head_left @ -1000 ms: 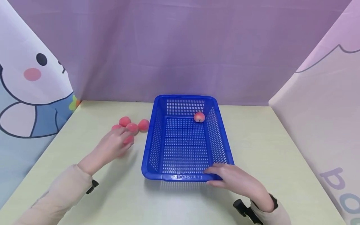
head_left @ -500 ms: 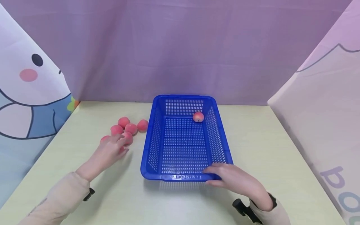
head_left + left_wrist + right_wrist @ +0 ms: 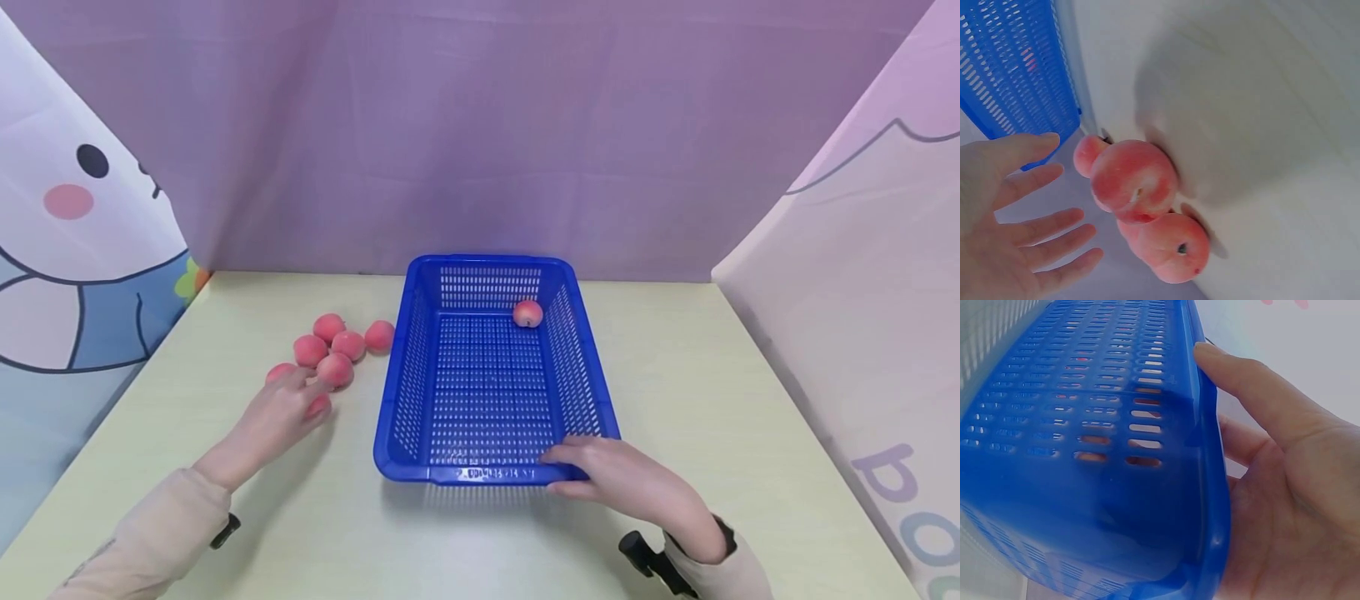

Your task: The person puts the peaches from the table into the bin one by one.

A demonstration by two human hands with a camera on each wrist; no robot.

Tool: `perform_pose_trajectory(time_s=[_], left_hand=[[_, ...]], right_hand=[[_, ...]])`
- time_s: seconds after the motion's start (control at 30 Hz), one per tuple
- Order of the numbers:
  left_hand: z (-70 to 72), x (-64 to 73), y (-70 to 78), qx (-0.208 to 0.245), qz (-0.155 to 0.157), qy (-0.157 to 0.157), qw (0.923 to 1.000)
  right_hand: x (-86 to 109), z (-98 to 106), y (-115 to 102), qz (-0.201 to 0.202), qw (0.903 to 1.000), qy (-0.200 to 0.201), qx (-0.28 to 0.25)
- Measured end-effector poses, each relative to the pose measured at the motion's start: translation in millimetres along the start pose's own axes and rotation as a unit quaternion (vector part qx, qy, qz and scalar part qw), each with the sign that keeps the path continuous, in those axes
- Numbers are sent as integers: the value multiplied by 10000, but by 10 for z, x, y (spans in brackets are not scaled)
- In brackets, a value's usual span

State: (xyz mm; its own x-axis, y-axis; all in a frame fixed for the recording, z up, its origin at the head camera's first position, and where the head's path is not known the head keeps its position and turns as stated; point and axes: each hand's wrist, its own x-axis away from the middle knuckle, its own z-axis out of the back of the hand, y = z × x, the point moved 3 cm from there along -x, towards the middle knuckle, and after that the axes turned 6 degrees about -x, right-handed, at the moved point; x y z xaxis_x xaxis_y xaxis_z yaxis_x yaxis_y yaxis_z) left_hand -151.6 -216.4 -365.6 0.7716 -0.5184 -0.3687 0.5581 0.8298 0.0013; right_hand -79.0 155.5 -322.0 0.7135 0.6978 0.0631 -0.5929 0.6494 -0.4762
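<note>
My left hand (image 3: pixel 273 417) is over the near end of a loose group of pink-red apples, left of the basket. Fingers extended and spread, it appears in the left wrist view beside an apple (image 3: pixel 1134 181) with a pale stem hollow. The nearest apple (image 3: pixel 318 407) in the head view shows partly from behind this hand; another apple (image 3: pixel 335 369) lies just past the fingertips. At the near right corner of a blue plastic basket (image 3: pixel 487 475), my right hand (image 3: pixel 630 479) grips the rim, thumb outside and fingers inside. A single apple (image 3: pixel 528 314) sits in the basket's far right corner.
Several more apples (image 3: pixel 348 345) lie close together on the pale table (image 3: pixel 667 358), one right by the basket's left wall. A purple cloth (image 3: pixel 480 142) hangs behind the table, with printed panels at both sides.
My left hand has drawn back toward me and slightly left, uncovering more of the apples. The right hand keeps its grip on the basket.
</note>
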Motion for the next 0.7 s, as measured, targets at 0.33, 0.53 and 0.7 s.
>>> perform_pose_trajectory(time_s=[0.33,0.53,0.7], left_hand=[[-116,68,-32,65,60,-119,9999],[-177,73,-65,135,319,-483,9982],[-239,83,-97,165,414,-610,9971]], right_hand=[[1,-6,-5,37,10000,25,11],[1,-9,-7,66,10000,32,33],[0,-7,-9,73,10000,26,31]])
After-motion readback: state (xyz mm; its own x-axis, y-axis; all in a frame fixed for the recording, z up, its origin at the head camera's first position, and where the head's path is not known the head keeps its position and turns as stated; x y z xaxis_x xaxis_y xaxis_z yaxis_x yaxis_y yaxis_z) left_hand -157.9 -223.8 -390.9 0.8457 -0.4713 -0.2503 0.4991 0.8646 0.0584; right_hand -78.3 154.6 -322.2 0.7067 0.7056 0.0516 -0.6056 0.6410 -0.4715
